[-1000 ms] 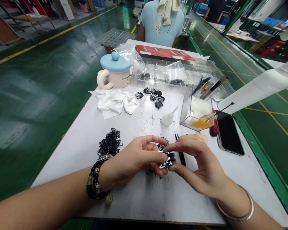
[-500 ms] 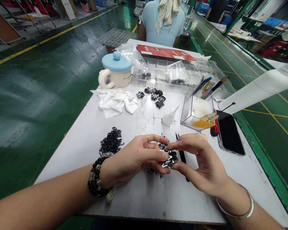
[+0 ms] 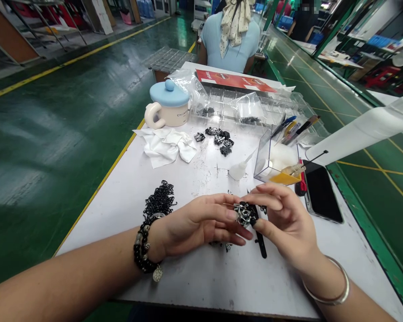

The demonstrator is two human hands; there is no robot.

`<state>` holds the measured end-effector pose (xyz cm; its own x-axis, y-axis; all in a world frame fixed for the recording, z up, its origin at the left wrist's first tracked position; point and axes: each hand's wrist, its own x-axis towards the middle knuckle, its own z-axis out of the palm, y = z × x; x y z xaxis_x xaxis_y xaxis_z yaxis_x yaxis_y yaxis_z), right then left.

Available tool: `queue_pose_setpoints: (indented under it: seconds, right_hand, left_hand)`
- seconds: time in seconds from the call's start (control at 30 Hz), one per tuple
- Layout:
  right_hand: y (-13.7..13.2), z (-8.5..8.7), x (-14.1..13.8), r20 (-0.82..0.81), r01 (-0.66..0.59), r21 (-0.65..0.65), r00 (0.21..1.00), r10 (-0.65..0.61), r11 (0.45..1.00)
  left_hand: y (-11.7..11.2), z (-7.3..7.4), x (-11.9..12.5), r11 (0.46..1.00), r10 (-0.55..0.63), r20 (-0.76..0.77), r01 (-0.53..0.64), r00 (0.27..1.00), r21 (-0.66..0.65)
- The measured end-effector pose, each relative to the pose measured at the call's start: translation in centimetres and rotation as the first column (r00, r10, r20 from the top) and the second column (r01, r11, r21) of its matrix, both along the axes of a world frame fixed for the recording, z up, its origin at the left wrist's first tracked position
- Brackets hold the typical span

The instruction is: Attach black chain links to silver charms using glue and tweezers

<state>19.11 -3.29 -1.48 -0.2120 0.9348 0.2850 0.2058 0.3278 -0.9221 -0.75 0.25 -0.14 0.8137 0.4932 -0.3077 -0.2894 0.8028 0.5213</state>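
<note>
- 1 small black-and-silver part is above the white surface, pinched by the left hand and right hand.
- 1 heap of black hooked pieces lies near the left hand.
- 1 slim black tool lies near the right hand.

Left hand, one: thumb extended, fingers pointing right. Right hand, one: fingers curved, thumb opposed. Forearms, two: bare, angled inward.

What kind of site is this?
Probably a factory workshop: a glossy, yellow-lined green floor, a heap of thin black parts on a white tabletop, and a black-and-silver piece held between the left hand and right hand.
</note>
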Motion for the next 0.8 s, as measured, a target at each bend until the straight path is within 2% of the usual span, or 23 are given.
queue_pose_setpoints:
  seconds: [0.13,0.37,0.43,0.5,0.57,0.63,0.67,0.73,0.8]
  right_hand:
    - [0.2,0.0,-0.4,-0.105,-0.038,-0.047,0.994,0.033,0.998]
    - [0.7,0.0,0.3,-0.139,-0.141,-0.082,0.982,0.129,0.987]
    - [1.3,0.2,0.5,-0.181,-0.102,-0.075,0.980,0.087,0.992]
    - [2.0,0.5,0.0,-0.196,-0.025,-0.077,0.981,0.010,0.997]
    - [2.7,1.1,-1.2,-0.081,-0.004,-0.090,0.997,-0.004,0.996]
    - [3.3,1.8,-3.0,0.152,-0.102,-0.107,0.981,0.118,0.989]
    - [3.7,2.2,-4.0,0.276,-0.173,-0.109,0.941,0.197,0.979]
    - [4.5,2.5,-6.2,0.491,-0.327,-0.096,0.806,0.331,0.940]
    - [5.5,2.4,-8.2,0.637,-0.438,-0.070,0.671,0.378,0.896]
  left_hand:
    - [-0.2,-0.2,0.2,0.994,0.109,0.000,-0.109,0.994,0.029]
    - [-0.7,-0.3,0.4,0.985,0.157,0.022,-0.158,0.987,0.067]
    - [-1.0,-0.4,0.4,0.981,0.147,0.004,-0.146,0.989,0.125]
    - [-1.4,-0.5,0.4,0.980,0.062,-0.026,-0.056,0.998,0.191]
    - [-2.0,-0.6,0.3,0.968,-0.088,-0.043,0.095,0.995,0.233]
    - [-2.7,-0.9,0.3,0.934,-0.232,-0.049,0.237,0.971,0.267]
    - [-3.0,-1.1,0.3,0.911,-0.292,-0.049,0.293,0.955,0.290]
    - [-3.6,-1.5,0.4,0.859,-0.390,-0.034,0.376,0.920,0.347]
    - [-4.1,-2.0,0.6,0.810,-0.462,0.004,0.421,0.887,0.408]
